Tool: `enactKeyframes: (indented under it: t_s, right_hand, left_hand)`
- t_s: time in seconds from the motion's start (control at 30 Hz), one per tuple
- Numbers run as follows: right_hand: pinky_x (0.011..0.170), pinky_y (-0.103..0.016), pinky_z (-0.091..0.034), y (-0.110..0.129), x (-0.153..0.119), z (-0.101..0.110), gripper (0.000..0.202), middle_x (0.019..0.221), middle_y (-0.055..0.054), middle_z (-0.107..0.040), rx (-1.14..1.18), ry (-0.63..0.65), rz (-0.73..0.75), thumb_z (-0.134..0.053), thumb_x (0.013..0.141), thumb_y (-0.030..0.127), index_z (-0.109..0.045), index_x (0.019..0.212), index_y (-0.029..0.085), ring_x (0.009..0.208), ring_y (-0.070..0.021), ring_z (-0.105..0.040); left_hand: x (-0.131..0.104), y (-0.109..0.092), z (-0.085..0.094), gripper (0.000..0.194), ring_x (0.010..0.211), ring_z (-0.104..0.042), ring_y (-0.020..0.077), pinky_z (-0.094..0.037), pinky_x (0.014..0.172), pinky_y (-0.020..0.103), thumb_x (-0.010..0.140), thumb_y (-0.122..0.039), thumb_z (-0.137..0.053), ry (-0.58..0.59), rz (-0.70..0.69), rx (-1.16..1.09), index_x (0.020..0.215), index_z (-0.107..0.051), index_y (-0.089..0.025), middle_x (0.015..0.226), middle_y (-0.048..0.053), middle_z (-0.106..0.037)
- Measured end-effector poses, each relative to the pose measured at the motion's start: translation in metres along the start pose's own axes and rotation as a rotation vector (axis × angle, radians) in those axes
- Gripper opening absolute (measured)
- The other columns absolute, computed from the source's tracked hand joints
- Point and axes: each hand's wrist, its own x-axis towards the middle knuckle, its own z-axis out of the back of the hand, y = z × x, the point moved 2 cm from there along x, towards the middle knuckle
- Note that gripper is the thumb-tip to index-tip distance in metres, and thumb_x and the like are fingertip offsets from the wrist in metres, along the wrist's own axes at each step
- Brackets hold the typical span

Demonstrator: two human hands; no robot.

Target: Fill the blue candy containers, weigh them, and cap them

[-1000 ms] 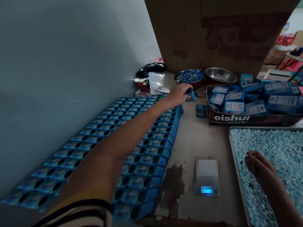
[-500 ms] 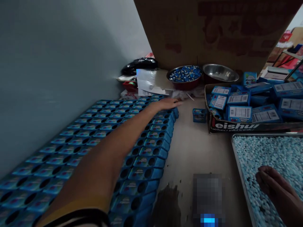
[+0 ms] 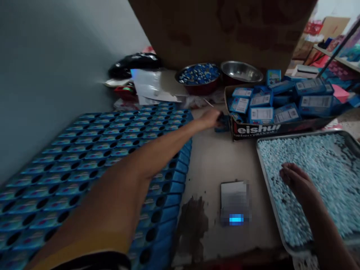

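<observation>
My left hand [image 3: 211, 118] reaches across the rows of blue boxes [image 3: 118, 142] to a small single blue box [image 3: 222, 125] beside the carton; its fingers are closed round the top of that box. Above the metal tray [image 3: 271, 195] of pale blue and white pellets [image 3: 315, 168], my right hand [image 3: 294, 176] is held with its fingers pressed together; what they hold, if anything, is hidden. A small device [image 3: 234, 195] with a glowing blue display, partly pixelated, lies on the table between the tray and the rows.
An open carton [image 3: 253, 131] full of blue boxes stands behind the tray. Farther back are a bowl [image 3: 199, 88] of blue-wrapped pieces, a shiny metal bowl [image 3: 242, 72], papers [image 3: 152, 86] and a black plastic bag [image 3: 135, 63]. A large cardboard panel [image 3: 225, 33] rises behind them.
My left hand has moved right from the far end of the rows and closed on the single box. The view has shifted right and down; my right hand stays over the tray.
</observation>
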Motion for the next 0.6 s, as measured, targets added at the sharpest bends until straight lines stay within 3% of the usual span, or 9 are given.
enactKeyframes:
  t_s: [0.07, 0.13, 0.2, 0.27, 0.33, 0.43, 0.53, 0.6]
  right_hand:
    - [0.060, -0.026, -0.045, 0.005, 0.003, 0.007, 0.039, 0.073, -0.001, -0.066, -0.118, -0.062, 0.129, -0.086, 0.074, 0.054, -0.069, 0.091, 0.023, 0.063, -0.0143, -0.054]
    - [0.073, -0.033, -0.050, 0.011, 0.005, 0.015, 0.029, 0.079, -0.003, -0.070, -0.380, -0.157, 0.315, -0.074, 0.083, 0.051, -0.069, 0.092, 0.023, 0.073, -0.0195, -0.062]
    - [0.088, -0.041, -0.050, 0.016, 0.005, 0.023, 0.020, 0.092, -0.009, -0.075, -0.760, -0.276, 0.418, -0.062, 0.091, 0.039, -0.072, 0.095, 0.022, 0.088, -0.0256, -0.066]
    - [0.098, -0.047, -0.046, 0.020, 0.003, 0.028, 0.024, 0.108, -0.013, -0.078, -1.075, -0.347, 0.397, -0.056, 0.095, 0.032, -0.077, 0.099, 0.021, 0.106, -0.0317, -0.065]
    - [0.102, -0.049, -0.044, 0.026, -0.003, 0.035, 0.028, 0.121, -0.014, -0.077, -1.240, -0.342, 0.351, -0.055, 0.098, 0.031, -0.080, 0.108, 0.021, 0.117, -0.0356, -0.062]
    - [0.100, -0.048, -0.047, 0.040, -0.017, 0.054, 0.034, 0.125, -0.014, -0.076, -1.321, -0.279, 0.348, -0.058, 0.102, 0.040, -0.078, 0.122, 0.022, 0.117, -0.0362, -0.064]
    - [0.096, -0.047, -0.049, 0.050, -0.041, 0.082, 0.042, 0.123, -0.016, -0.076, -1.429, -0.218, 0.365, -0.061, 0.103, 0.050, -0.072, 0.132, 0.021, 0.112, -0.0358, -0.066]
    - [0.096, -0.047, -0.050, 0.048, -0.060, 0.095, 0.051, 0.125, -0.018, -0.074, -1.556, -0.118, 0.353, -0.064, 0.101, 0.055, -0.067, 0.139, 0.021, 0.114, -0.0369, -0.064]
  left_hand:
    - [-0.015, -0.021, 0.012, 0.047, 0.106, -0.073, 0.0363, -0.056, 0.092, 0.042, 0.085, -0.037, -0.071, 0.021, 0.103, 0.038, 0.122, -0.074, -0.008, 0.116, 0.019, -0.077]
    - [-0.045, -0.041, 0.032, 0.050, 0.111, -0.071, 0.0329, -0.054, 0.094, 0.037, 0.082, -0.042, -0.076, 0.034, 0.187, 0.113, 0.124, -0.075, -0.015, 0.120, 0.013, -0.078]
    - [-0.088, -0.068, 0.051, 0.054, 0.112, -0.070, 0.0302, -0.053, 0.095, 0.035, 0.084, -0.050, -0.075, 0.035, 0.197, 0.173, 0.129, -0.073, -0.020, 0.125, 0.009, -0.077]
    - [-0.137, -0.104, 0.057, 0.054, 0.106, -0.071, 0.0287, -0.053, 0.089, 0.034, 0.084, -0.052, -0.075, 0.061, 0.180, 0.177, 0.129, -0.073, -0.022, 0.121, 0.007, -0.078]
    - [-0.181, -0.144, 0.045, 0.051, 0.101, -0.073, 0.0280, -0.054, 0.084, 0.034, 0.085, -0.051, -0.073, 0.074, 0.136, 0.115, 0.128, -0.074, -0.024, 0.117, 0.006, -0.080]
    - [-0.222, -0.194, 0.006, 0.044, 0.101, -0.075, 0.0311, -0.056, 0.083, 0.037, 0.086, -0.050, -0.070, 0.139, 0.061, 0.018, 0.121, -0.075, -0.025, 0.113, 0.007, -0.081]
    - [-0.236, -0.215, -0.028, 0.036, 0.111, -0.075, 0.0333, -0.058, 0.087, 0.039, 0.090, -0.043, -0.063, 0.129, 0.030, 0.006, 0.120, -0.074, -0.028, 0.121, 0.007, -0.081]
    - [-0.238, -0.217, -0.036, 0.042, 0.120, -0.073, 0.0340, -0.058, 0.094, 0.041, 0.091, -0.043, -0.062, 0.109, 0.012, -0.010, 0.130, -0.071, -0.027, 0.133, 0.008, -0.077]
